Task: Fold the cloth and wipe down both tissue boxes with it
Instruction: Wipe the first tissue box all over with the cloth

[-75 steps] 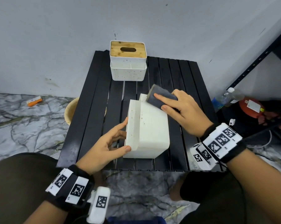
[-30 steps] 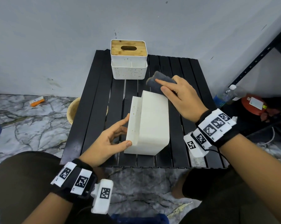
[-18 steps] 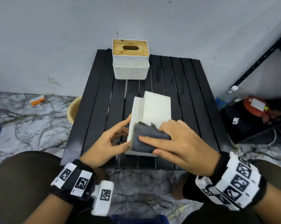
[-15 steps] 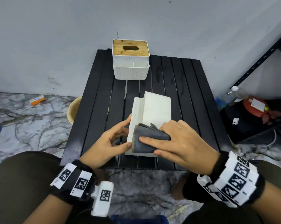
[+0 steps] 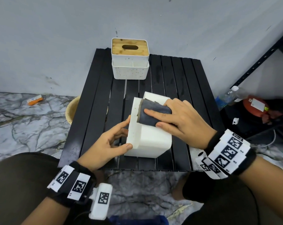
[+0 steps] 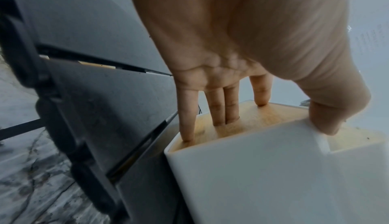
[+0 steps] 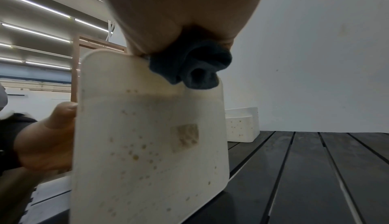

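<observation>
A white tissue box (image 5: 149, 140) lies on its side in the middle of the black slatted table (image 5: 95, 101). On its upper face my right hand (image 5: 178, 117) presses a folded dark grey cloth (image 5: 152, 114), index finger flat on top and thumb at the near edge. In the right wrist view the cloth (image 7: 193, 68) bunches under my palm on the stained box (image 7: 147, 144). My left hand (image 5: 111, 142) holds the box's near left corner. Its fingers (image 6: 221, 111) lie on the wooden lid and the thumb wraps over the white edge (image 6: 273, 177). The second tissue box (image 5: 130, 60), bamboo-topped, stands upright at the table's back edge.
A yellowish basin (image 5: 71, 109) sits on the floor under the table's left side. At the right stand a water bottle (image 5: 225, 98), a red container (image 5: 254, 106) and a black shelf frame (image 5: 258, 57). An orange item (image 5: 34, 99) lies on the marble floor.
My right hand swept the cloth from the box's far end to its near end, then back toward the far left of the top face. My left hand kept its hold.
</observation>
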